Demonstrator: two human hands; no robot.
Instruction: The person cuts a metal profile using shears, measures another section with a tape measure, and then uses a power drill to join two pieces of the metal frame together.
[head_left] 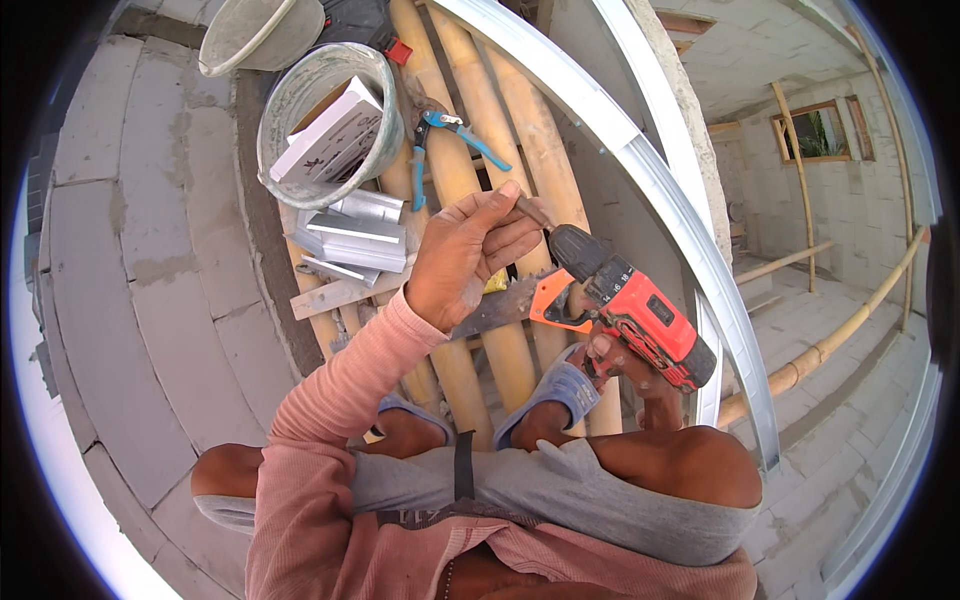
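A red and black cordless drill [652, 318] lies across my lap side, its chuck pointing up and left. My right hand [640, 372] is closed round its grip, partly hidden under the drill's body. With thumb and fingers, my left hand [478, 238] pinches the bit [534, 212] at the front of the chuck. Below both hands lies a handsaw [492, 309] with an orange and black handle, partly covered by the drill. Beyond my left hand, tin snips [440, 121] with blue handles rest spread on the bamboo poles [452, 165].
A grey bucket [392, 140] holding a white box stands at the far left, with another bucket [262, 35] behind. Cut metal channel pieces [358, 240] lie beside it. A long curved-looking metal channel [690, 210] runs along the right. A block wall [150, 250] borders the left.
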